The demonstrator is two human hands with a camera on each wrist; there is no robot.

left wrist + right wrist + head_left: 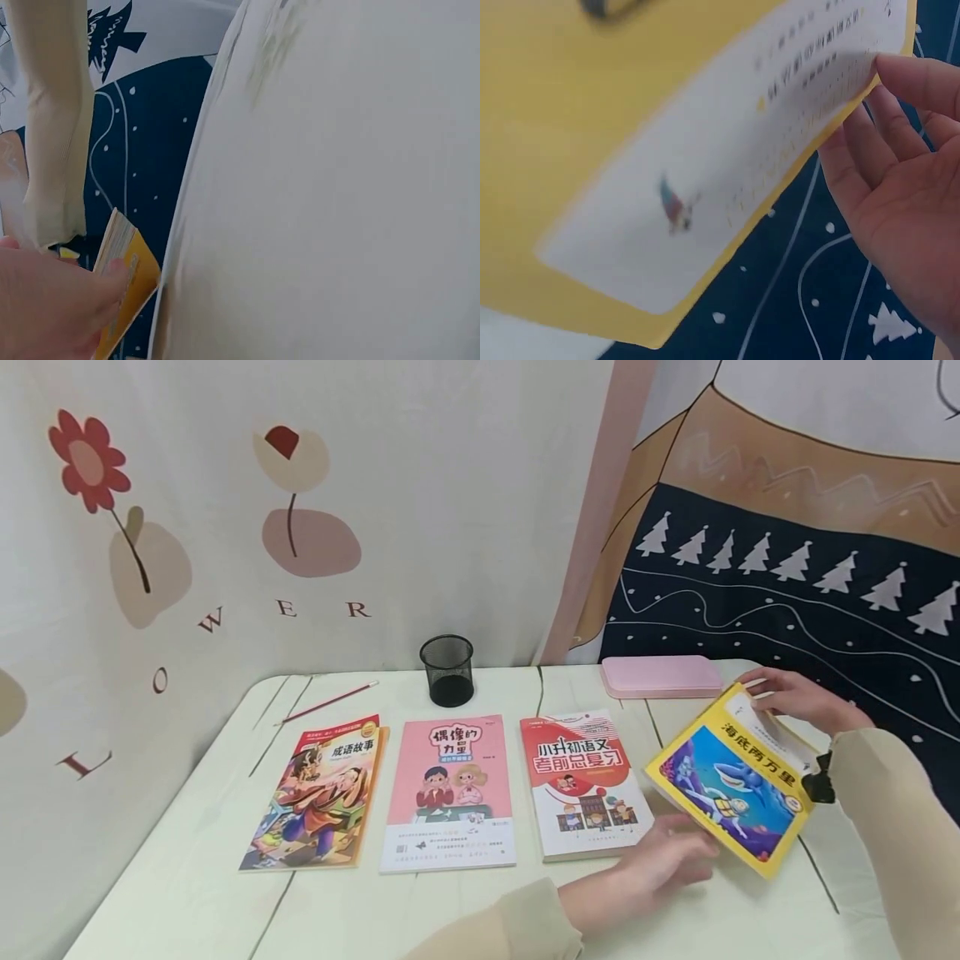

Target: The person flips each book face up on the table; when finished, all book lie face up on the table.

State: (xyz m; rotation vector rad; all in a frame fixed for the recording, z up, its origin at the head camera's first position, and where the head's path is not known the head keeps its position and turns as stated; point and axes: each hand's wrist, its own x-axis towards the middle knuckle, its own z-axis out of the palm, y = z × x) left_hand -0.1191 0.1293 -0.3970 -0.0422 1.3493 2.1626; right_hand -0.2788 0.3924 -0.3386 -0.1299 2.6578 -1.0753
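A yellow book [731, 777] with a whale on its cover is tilted above the right part of the table. My right hand [806, 697] pinches its upper edge. In the right wrist view, the right thumb lies on the cover [697, 172] and the other fingers are behind it. My left hand [648, 872], slightly blurred, is at the book's lower left edge with its fingers loosely extended. In the left wrist view that hand [56, 304] overlaps the book [135, 285]; whether it touches cannot be made out.
On the table [187, 802] lie a red-and-white book [585, 785], a pink book [450, 793] and a colourful storybook [318, 793]. Behind them are a black mesh pen holder [447, 670], a pencil [330, 702] and a pink case [660, 677]. Printed curtains [450, 510] hang at the back.
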